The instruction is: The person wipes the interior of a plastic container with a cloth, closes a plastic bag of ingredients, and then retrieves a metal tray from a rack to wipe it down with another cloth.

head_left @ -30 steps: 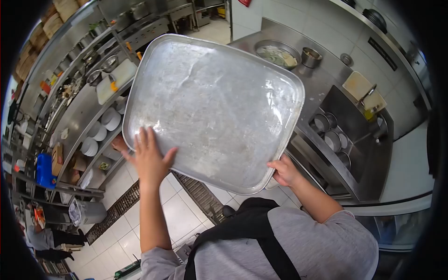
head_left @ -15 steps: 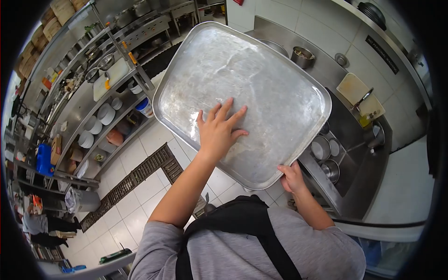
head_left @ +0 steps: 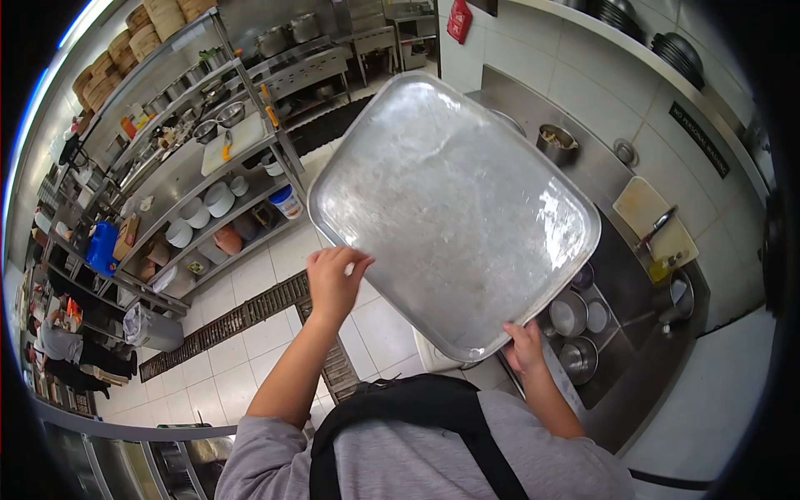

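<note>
A large metal tray (head_left: 454,200) with a raised rolled rim is held up tilted before me, its wet, scuffed inner face towards me. At its near right edge, my right hand (head_left: 525,346) is closed on the rim, thumb on top. My left hand (head_left: 332,283) is at the tray's left edge, its fingers curled together in a pinch. A small white patch shows between thumb and finger; whether it is an object or the floor behind, I cannot make out.
To the right a steel sink (head_left: 617,283) contains metal pots (head_left: 569,312), below a cutting board (head_left: 654,218). A pot (head_left: 557,143) stands on the ledge. Left are shelves with white bowls (head_left: 219,200) and a bin (head_left: 154,327). A person (head_left: 62,346) is far left. A drain grate (head_left: 242,321) crosses the floor.
My left hand has come off the tray's face, moved left to its edge, and its spread fingers have curled closed. My right hand keeps its hold on the rim. The view has shifted.
</note>
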Demonstrator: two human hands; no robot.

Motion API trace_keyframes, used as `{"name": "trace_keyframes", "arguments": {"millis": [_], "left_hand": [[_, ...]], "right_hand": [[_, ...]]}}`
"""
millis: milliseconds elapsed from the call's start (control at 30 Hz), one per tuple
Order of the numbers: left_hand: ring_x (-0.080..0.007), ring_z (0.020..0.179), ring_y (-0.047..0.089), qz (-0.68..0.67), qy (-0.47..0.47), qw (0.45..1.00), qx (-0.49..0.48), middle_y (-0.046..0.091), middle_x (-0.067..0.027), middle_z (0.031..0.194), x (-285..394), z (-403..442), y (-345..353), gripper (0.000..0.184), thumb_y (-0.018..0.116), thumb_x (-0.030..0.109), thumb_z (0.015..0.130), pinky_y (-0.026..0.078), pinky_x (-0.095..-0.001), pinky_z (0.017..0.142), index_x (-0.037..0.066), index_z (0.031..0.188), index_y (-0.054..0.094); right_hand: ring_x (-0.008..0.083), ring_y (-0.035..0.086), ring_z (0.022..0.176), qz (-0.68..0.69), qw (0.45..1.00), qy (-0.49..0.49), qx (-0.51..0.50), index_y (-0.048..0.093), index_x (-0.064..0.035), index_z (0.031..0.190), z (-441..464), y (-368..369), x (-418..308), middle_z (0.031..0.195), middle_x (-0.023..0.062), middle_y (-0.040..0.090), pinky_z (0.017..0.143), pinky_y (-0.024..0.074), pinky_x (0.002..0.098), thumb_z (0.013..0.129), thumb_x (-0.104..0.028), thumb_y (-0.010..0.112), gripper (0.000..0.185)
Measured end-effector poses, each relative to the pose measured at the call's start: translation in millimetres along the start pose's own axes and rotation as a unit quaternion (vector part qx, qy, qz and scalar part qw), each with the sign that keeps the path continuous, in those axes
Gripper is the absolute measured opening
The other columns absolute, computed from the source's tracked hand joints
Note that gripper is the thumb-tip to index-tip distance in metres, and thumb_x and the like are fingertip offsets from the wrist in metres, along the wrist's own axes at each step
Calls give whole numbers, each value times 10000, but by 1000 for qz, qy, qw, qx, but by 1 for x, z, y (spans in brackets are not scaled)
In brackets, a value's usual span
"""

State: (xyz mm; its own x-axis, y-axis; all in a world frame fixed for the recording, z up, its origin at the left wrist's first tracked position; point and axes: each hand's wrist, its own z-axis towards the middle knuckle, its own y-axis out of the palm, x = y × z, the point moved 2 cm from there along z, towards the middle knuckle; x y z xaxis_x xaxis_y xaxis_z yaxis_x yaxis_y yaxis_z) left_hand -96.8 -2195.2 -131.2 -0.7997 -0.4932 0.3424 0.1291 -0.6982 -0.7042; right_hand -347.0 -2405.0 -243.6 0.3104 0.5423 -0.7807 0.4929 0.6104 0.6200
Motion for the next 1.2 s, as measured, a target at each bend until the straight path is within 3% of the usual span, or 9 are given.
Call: {"name": "trace_keyframes", "arguments": {"millis": [200, 333, 400, 633, 833, 900, 967, 1033, 1200], "left_hand": [[-196, 660, 578, 81, -72, 993, 34, 616, -48, 642, -96, -56, -25, 106, 641, 190, 809, 417, -341, 663, 89, 789, 665], [-184, 539, 590, 58, -304, 948, -76, 617, -98, 632, -167, -118, -39, 170, 629, 201, 832, 431, -305, 491, 38, 790, 654], [-327, 606, 592, 10, -354, 935, -36, 607, -160, 663, -211, -153, -34, 213, 625, 248, 834, 450, -395, 570, 47, 762, 640], [-295, 704, 629, 10, -454, 872, -184, 645, -127, 744, -309, -172, -51, 160, 628, 236, 813, 482, -378, 632, 82, 822, 670], [-251, 777, 646, 161, -207, 964, 33, 660, -105, 805, -363, -123, -94, 185, 676, 222, 766, 501, -333, 668, 117, 918, 676], [-249, 907, 625, -57, -474, 861, -176, 642, -133, 979, -400, -122, -99, 282, 695, 206, 754, 498, -321, 702, 114, 1016, 643], [-263, 980, 598, -87, -553, 802, -206, 612, -144, 1075, -420, -121, -104, 350, 715, 200, 743, 502, -320, 747, 105, 1065, 616], [-288, 1036, 572, -96, -349, 932, -28, 578, -157, 1145, -436, -122, -100, 391, 709, 194, 749, 483, -346, 839, 103, 1112, 596], [-355, 1254, 372, -117, -397, 908, -69, 346, -234, 1364, -463, -105, -84, 594, 703, 222, 759, 350, -388, 1017, 120, 1291, 460]], "right_hand": [[253, 493, 1114, 19, 999, 43, 2, 373, -17, 1283, 20, -1, 17, 1199, 116, 507, 965, 393, 405, 760, -2, 516, 542], [262, 515, 1084, 26, 996, 82, 26, 382, -26, 1274, 44, 25, 38, 1179, 124, 513, 941, 416, 410, 771, -29, 503, 517], [260, 515, 1082, 23, 994, 101, 34, 379, -37, 1280, 57, 45, 51, 1178, 115, 513, 944, 413, 407, 777, -43, 501, 517], [249, 513, 1086, -19, 993, 109, 26, 380, -51, 1286, 112, 136, 104, 1179, 110, 514, 948, 412, 396, 792, -55, 496, 508], [248, 522, 1072, -21, 994, 105, -2, 393, -18, 1263, 166, 215, 144, 1166, 127, 518, 938, 421, 381, 798, -69, 493, 479], [252, 539, 1048, -20, 994, 106, -7, 415, 3, 1237, 181, 232, 157, 1144, 131, 535, 918, 434, 379, 800, -100, 508, 459], [255, 549, 1029, -15, 993, 115, -23, 429, 9, 1223, 198, 242, 167, 1126, 129, 546, 912, 437, 376, 797, -115, 517, 452], [259, 556, 1015, -29, 990, 133, -26, 449, 15, 1202, 218, 245, 174, 1099, 128, 560, 907, 442, 379, 796, -129, 524, 437], [275, 554, 1029, -31, 986, 164, -10, 480, 9, 1189, 273, 266, 180, 1111, 137, 571, 916, 437, 393, 788, -211, 537, 461]]}}
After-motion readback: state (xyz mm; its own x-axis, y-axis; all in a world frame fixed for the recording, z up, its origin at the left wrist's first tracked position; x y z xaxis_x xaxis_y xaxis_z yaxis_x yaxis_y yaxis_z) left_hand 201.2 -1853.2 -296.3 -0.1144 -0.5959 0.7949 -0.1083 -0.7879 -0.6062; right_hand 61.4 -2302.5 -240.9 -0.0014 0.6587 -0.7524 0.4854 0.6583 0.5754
